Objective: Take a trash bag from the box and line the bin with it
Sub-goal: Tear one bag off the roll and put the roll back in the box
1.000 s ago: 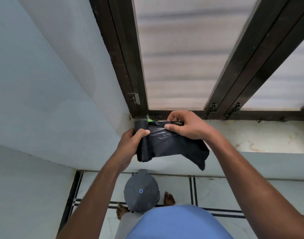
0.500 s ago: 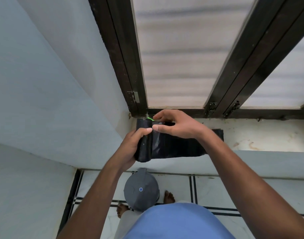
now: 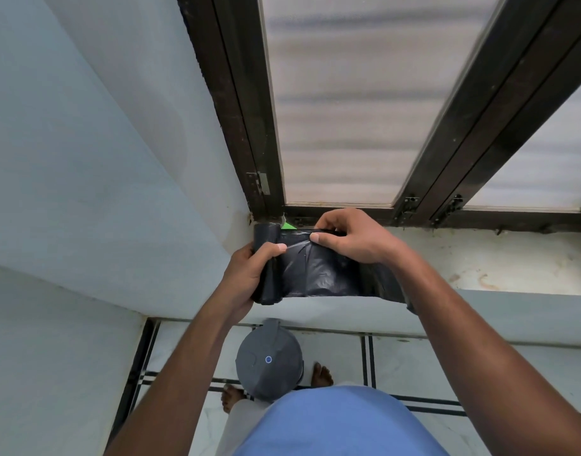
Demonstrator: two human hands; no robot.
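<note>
A roll of black trash bags (image 3: 265,258) is held upright in my left hand (image 3: 246,278), over the window sill's left corner. From the roll a black trash bag (image 3: 318,271) stretches to the right. My right hand (image 3: 351,238) pinches the bag's top edge close to the roll, and the plastic is pulled taut and creased between the two thumbs. The bag's far end passes under my right forearm. A scrap of green packaging (image 3: 287,225) shows behind the roll. The grey bin (image 3: 268,360), lid closed, stands on the floor below, between my feet.
A dark-framed window (image 3: 414,199) with frosted panes rises behind the pale stone sill (image 3: 499,261). A light wall closes in on the left. The tiled floor with black lines lies below.
The loose bag end, hanging down a second ago, was laid flat to the right along the sill. My right hand shifted slightly right, and the bag is now pulled taut against the roll.
</note>
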